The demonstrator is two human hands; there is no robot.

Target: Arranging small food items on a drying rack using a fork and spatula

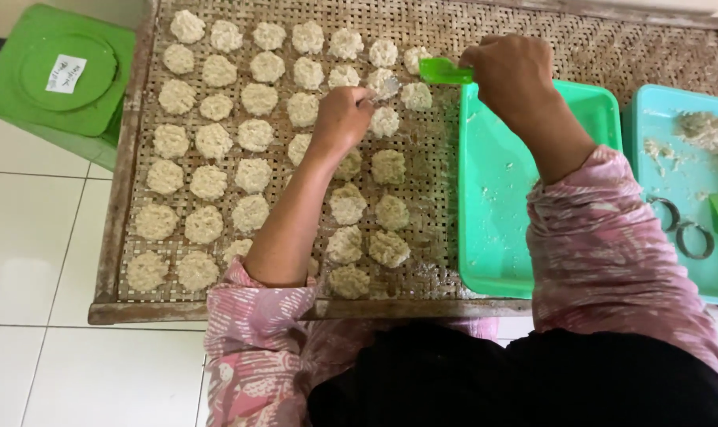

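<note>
Over the far middle of the woven bamboo tray point(430, 150), just beside the upper left corner of the green plastic tray point(501, 198): left hand point(343, 119) pinching a small metal spoon point(387, 88), grip closed around its handle, bowl of the spoon pointing right toward a green plastic scoop point(444, 73). Right hand point(511, 71) gripping that scoop from the right, fingers folded tight over its handle, scoop mouth facing left and nearly meeting the spoon tip. Hovering directly above the newest pale patties point(416, 95) at the right end of the rows, one patty point(385, 122) lying just under the left knuckles. Spreading out to the left and toward the near edge, dozens of round, rough, off-white patties point(209, 182) lying in loose rows across the mat, apart from each other, filling most of its left half. Leaving the right part of the mat bare weave dusted with crumbs. Lying on that bare part, the green tray smeared with thin streaks of paste. Sitting further right, a turquoise tray point(675, 158) holding a lump of pale dough point(705, 130) at its far end and two metal rings point(683, 229) near the front. Showing at far left, on the white tiled floor point(35, 253), a green lid point(58, 71) with a paper label. Framing both forearms, pink patterned sleeves point(604, 245).
</note>
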